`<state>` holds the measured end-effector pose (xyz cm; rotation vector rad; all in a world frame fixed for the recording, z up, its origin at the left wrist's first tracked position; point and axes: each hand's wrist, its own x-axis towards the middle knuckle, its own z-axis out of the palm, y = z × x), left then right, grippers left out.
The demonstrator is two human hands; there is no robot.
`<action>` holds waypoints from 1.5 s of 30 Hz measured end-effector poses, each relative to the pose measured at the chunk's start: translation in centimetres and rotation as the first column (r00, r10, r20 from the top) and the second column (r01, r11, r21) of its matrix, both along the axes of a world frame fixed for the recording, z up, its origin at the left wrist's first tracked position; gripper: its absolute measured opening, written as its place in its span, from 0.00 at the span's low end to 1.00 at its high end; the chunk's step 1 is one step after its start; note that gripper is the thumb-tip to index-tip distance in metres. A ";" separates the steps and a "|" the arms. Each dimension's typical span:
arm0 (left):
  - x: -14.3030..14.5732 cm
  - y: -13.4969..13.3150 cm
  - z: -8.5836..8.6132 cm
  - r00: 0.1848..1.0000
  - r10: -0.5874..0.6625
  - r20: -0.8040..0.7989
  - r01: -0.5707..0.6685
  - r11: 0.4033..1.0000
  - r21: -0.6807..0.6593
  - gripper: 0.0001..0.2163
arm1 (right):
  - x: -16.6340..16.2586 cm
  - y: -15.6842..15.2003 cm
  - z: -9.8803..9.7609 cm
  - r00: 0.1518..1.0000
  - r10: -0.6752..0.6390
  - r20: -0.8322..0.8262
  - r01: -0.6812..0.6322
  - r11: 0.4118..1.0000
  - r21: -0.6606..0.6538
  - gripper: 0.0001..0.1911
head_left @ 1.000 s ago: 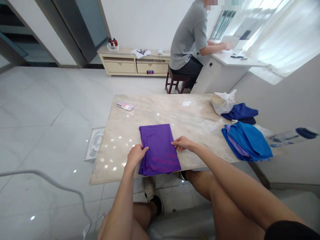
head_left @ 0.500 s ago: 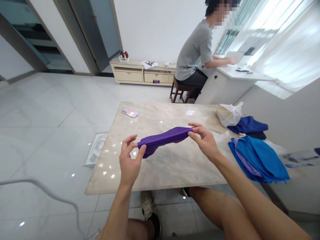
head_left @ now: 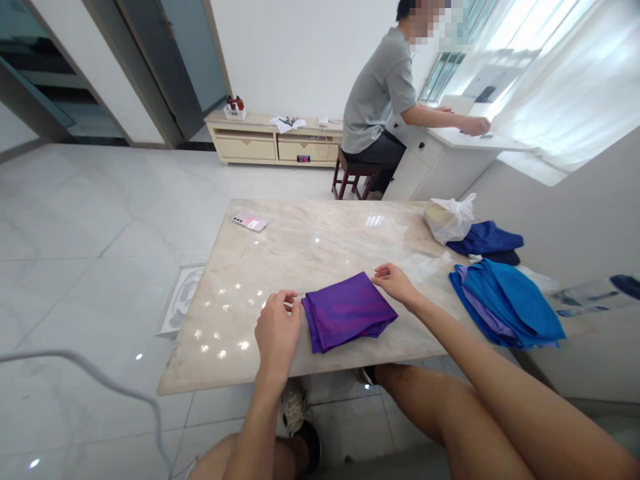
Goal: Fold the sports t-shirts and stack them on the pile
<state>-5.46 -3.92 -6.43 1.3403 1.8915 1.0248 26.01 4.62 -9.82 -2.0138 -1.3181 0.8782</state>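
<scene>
A purple cloth (head_left: 347,310), folded into a small square, lies flat on the marble table (head_left: 300,247) near its front edge. My left hand (head_left: 277,328) sits at the cloth's left corner with its fingers curled in a pinch against the edge. My right hand (head_left: 395,280) is at the cloth's far right corner, fingertips pinched together on it. Both forearms reach in from below, over my bare knees.
A pile of blue cloths (head_left: 505,303) lies at the table's right, behind it a dark blue cloth (head_left: 485,238) and a white plastic bag (head_left: 450,219). A pink phone (head_left: 249,221) lies far left. A person in grey (head_left: 380,93) sits at a white desk beyond.
The long purple cloth was lifted off the table by both hands, folded in half, and now lies flat again as a smaller square. My view has tilted a little.
</scene>
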 end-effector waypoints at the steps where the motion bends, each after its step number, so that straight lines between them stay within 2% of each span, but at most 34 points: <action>1: 0.3 0.0 -0.1 0.999 0.006 -0.047 -0.005 1.000 0.025 0.04 | 0.6 0.1 -0.9 0.996 -0.004 0.090 0.009 0.999 -0.052 0.12; 3: 1.3 0.0 0.0 1.000 -0.022 0.017 0.021 0.997 0.075 0.04 | 1.6 0.0 -2.1 0.974 0.041 0.225 -0.012 0.991 -0.130 0.11; 6: 3.4 -0.2 0.7 0.966 -0.108 0.234 0.072 0.985 0.159 0.05 | 2.0 -0.4 -2.8 0.934 0.143 0.328 -0.072 0.973 -0.220 0.11; 11: 5.5 -0.8 1.4 0.862 -0.256 0.437 0.185 0.962 0.201 0.06 | 0.6 -0.5 -2.9 0.915 0.244 0.321 -0.116 0.922 -0.368 0.17; 15: 5.3 -1.1 1.0 0.847 -0.280 0.453 0.226 0.959 0.171 0.07 | -0.3 -0.4 -2.9 0.901 0.286 0.325 -0.141 0.904 -0.404 0.25; 21: 4.4 -1.5 1.1 0.847 -0.262 0.463 0.175 0.959 0.223 0.06 | -0.5 -0.6 -2.8 0.869 0.382 0.316 -0.226 0.873 -0.433 0.27; 30: 4.6 -1.6 1.4 0.846 -0.284 0.452 0.205 0.955 0.215 0.11 | -0.9 -0.2 -2.8 0.827 0.453 0.332 -0.279 0.844 -0.457 0.19; 35: 5.3 -1.2 0.9 0.829 -0.274 0.488 0.192 0.958 0.211 0.12 | -1.1 -0.3 -2.5 0.862 0.411 0.296 -0.273 0.869 -0.412 0.16; 41: 5.6 -0.8 1.3 0.698 -0.268 0.664 0.236 0.962 0.140 0.10 | -1.6 0.0 -2.8 0.880 0.382 0.283 -0.266 0.889 -0.372 0.17; 45: 5.1 -0.8 1.5 0.683 -0.250 0.687 0.236 0.965 0.116 0.11 | -2.3 -0.1 -3.0 0.934 0.318 0.161 -0.234 0.888 -0.396 0.19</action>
